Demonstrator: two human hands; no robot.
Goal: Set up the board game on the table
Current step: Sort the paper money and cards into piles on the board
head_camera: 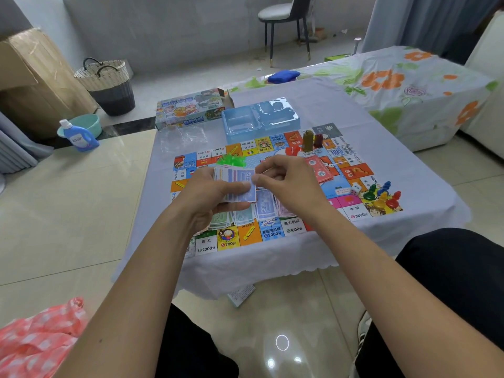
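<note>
From my head view, my left hand (215, 192) grips a fanned stack of play money (237, 184), thumb curled over the top note, while my right hand (283, 181) pinches the edge of that top note, as if to peel it off. Both hands hover over the game board (354, 170), which already lies flat on the cloth-covered tabletop (425, 192). Directly beneath my hands sit loose piles of sorted notes (261, 211) — so I judge the money is partly dealt out, with the stack in my left hand yet to go. Just beyond my left hand is a heap of green houses (231, 159); beyond my right hand lie red houses (293, 151), two upright tokens (312, 139) and a pile of red cards (319, 169). To the right of my right hand rest a white die (355, 189) and a cluster of coloured pawns (381, 196), not yet placed on a start square. Farther out past both hands are the emptied blue plastic tray (259, 118) and the game box (191, 107). What remains, I'd say, is finishing the money and placing the pieces.
</note>
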